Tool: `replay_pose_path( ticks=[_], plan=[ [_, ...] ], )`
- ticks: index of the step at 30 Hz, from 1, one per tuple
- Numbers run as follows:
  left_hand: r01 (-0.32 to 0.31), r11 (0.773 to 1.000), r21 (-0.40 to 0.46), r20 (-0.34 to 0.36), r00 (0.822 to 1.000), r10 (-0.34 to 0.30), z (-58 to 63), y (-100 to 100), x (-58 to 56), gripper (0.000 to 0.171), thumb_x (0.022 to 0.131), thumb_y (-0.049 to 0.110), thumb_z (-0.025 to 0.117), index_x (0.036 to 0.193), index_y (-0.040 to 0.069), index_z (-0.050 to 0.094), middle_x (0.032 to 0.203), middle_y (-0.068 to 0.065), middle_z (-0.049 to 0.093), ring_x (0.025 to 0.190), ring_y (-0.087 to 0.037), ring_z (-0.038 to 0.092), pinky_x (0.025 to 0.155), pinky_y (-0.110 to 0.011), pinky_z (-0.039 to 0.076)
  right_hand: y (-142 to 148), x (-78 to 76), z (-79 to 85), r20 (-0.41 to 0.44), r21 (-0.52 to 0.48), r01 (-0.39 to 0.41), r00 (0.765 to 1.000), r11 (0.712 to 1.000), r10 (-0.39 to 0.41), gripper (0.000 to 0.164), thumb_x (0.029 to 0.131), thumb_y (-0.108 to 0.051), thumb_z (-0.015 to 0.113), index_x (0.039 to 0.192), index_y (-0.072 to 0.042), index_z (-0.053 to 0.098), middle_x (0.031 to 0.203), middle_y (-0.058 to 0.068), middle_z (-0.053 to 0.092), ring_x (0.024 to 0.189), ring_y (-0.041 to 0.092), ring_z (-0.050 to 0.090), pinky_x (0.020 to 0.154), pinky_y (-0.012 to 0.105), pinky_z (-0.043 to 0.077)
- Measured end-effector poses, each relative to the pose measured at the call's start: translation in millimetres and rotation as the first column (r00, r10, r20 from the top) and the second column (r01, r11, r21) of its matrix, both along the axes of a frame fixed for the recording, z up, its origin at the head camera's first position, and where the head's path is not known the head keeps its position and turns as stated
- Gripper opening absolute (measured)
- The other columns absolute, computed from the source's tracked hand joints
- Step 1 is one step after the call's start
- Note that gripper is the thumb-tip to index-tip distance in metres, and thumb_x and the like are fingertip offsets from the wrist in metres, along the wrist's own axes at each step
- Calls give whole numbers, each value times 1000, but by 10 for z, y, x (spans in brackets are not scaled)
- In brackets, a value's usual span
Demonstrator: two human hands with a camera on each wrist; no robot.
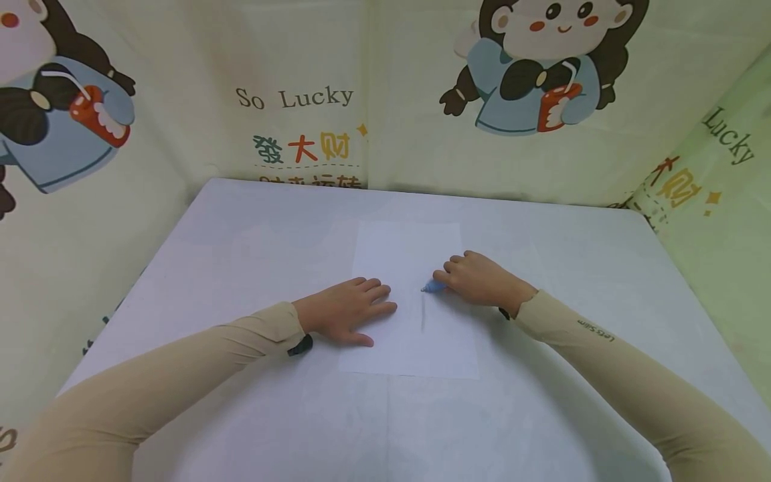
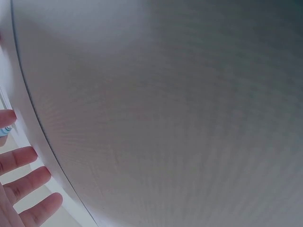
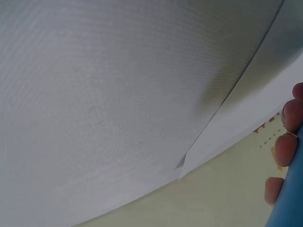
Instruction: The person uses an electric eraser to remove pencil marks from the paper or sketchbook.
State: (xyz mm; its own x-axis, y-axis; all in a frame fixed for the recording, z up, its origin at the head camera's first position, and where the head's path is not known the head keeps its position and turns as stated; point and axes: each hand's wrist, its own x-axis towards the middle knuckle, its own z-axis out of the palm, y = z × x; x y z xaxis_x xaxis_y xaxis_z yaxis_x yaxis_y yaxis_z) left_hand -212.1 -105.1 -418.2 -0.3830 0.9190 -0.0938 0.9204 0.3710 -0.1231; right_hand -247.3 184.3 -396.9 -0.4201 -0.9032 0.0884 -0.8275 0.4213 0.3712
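Paper lies beneath the left hand, which I see spread flat; the right hand grips a blue pen, tip poking out leftward, and a faint grey line runs between both hands

The cream printed cloth backdrop reads "So Lucky" in dark letters above "發大财" in teal, red and yellow (the brown line below is half hidden). Its right-hand side shows "Lucky" and "财"; the beige fabric right sleeve bears "Lets Slim", upside down.
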Motion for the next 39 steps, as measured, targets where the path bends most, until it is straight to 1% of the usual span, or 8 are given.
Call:
replay_pose_path(
  ticks=[8, 14, 22, 31, 39],
  plan=[
    [25, 999, 24, -29, 999, -24, 9, -8, -1, 65, 84, 61, 51, 131, 16, 44, 123, -7, 49, 111, -23, 48, 93, -36, 41, 0, 10, -5, 48, 17, 19, 999, 1000, -20, 16, 84, -22, 68, 92, -12, 57, 67, 1, 58, 61, 17, 55, 55, 29, 40],
    [23, 999, 24, -27, 999, -23, 2, -14, -4, 65, 85, 60, 51, 131, 16, 44, 123, -7, 49, 111, -23, 48, 93, -36, 40, 1, 29, 4, 44, 18, 7, 999, 1000, -8, 19, 82, -22, 71, 90, -11, 57, 66, 1, 58, 60, 17, 55, 54, 28, 39],
    [15, 1000, 25, -15, 1000, -14, 18, -20, 2, 65, 84, 60, 51, 132, 16, 43, 124, -7, 49, 112, -24, 47, 93, -36, 41, -21, 15, -14, 43, 25, -3, 999, 1000, 1, 20, 83, -23, 70, 92, -12, 57, 68, 1, 59, 62, 17, 55, 55, 28, 39],
    [23, 999, 32, -23, 999, -22, 23, -18, -3, 65, 84, 60, 51, 131, 16, 44, 124, -7, 49, 111, -23, 47, 92, -36, 41, -12, 16, -3, 37, 1, -3, 999, 1000, 3, 21, 81, -22, 71, 88, -11, 56, 64, 1, 56, 58, 17, 52, 54, 27, 36],
    [20, 999, 26, -24, 1000, -20, 28, -19, -10, 65, 85, 60, 51, 132, 16, 44, 124, -6, 49, 111, -23, 47, 93, -35, 41, 0, 14, -5, 47, 14, 2, 999, 1000, -3, 22, 81, -23, 72, 89, -12, 56, 65, 0, 56, 59, 17, 53, 53, 26, 36]
  ],
)
